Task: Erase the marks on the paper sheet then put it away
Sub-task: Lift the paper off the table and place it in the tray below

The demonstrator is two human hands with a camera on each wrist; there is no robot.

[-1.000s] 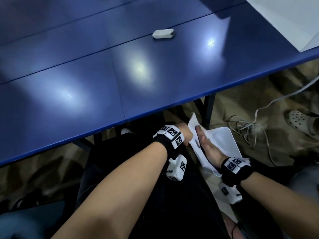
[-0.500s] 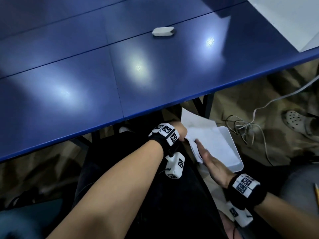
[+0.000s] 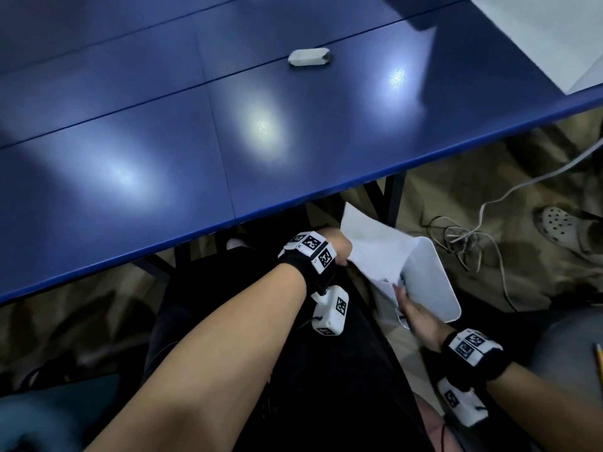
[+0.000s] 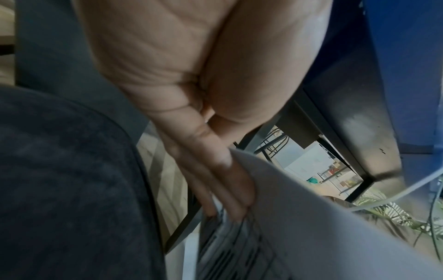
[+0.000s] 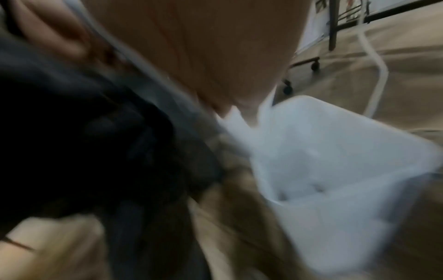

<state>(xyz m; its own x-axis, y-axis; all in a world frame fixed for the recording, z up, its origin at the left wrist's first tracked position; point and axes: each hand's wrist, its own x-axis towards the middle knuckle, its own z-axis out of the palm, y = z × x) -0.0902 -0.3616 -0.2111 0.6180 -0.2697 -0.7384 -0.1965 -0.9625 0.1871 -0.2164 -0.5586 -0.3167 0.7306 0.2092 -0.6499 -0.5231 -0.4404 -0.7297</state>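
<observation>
My left hand [image 3: 337, 247] pinches the paper sheet [image 3: 375, 252] at its left edge, below the counter [image 3: 163, 141] lip. My right hand [image 3: 416, 316], fingers relaxed, touches the sheet at the white bin [image 3: 434, 288]. I'd lower it flat into the bin, corners first. Eraser [image 3: 308, 57] sits far on the counter.

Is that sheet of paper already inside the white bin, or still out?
Partly in. The paper sheet slants over the white bin rim, its upper corner sticking out toward the table, with the left hand holding its edge.
</observation>
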